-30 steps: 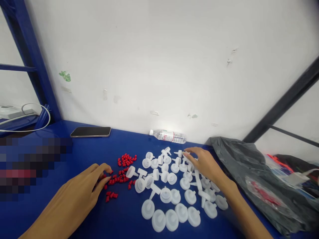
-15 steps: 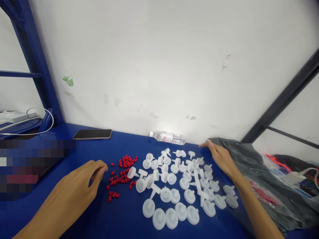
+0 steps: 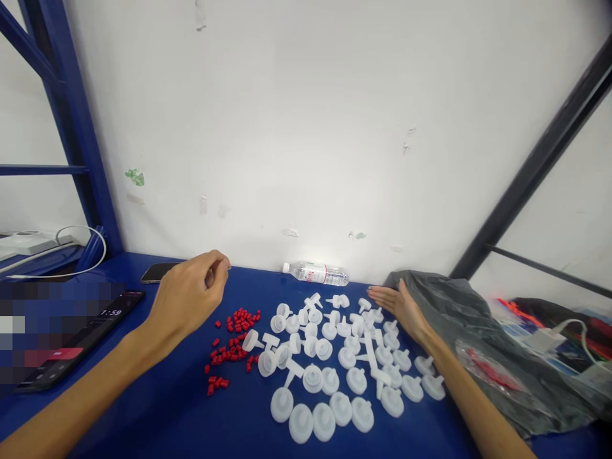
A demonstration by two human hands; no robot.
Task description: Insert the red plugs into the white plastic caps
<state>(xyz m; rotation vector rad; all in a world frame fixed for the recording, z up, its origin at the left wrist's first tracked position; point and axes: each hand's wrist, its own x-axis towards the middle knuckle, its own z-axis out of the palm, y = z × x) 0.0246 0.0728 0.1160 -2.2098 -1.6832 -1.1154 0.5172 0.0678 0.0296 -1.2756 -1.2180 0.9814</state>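
Observation:
My left hand (image 3: pixel 191 293) is raised above the table's left half, behind the red caps, its fingers curled in and thumb against them. Whatever it may hold is hidden. Small red caps (image 3: pixel 234 350) lie loose in a patch right of that wrist. White plastic nozzle lids (image 3: pixel 324 421), round with thin spouts, spread over the middle of the table, some upright and some on their sides. At their right far edge is my right hand (image 3: pixel 399 309), open with its fingers stretched toward the left, palm side turned to the lids, nothing in it.
A clear bottle (image 3: pixel 315 273) lies by the wall. One phone (image 3: pixel 157 273) is partly behind my left hand; another (image 3: pixel 90 338) lies at the left with its screen lit. Grey plastic bag (image 3: pixel 459 319) and a clear packet of red pieces (image 3: pixel 492 370) cover the right side.
My left hand has left the red caps and risen forward. My right hand has moved right from among the lids, then turned palm-in with fingers extended. The view has shifted slightly.

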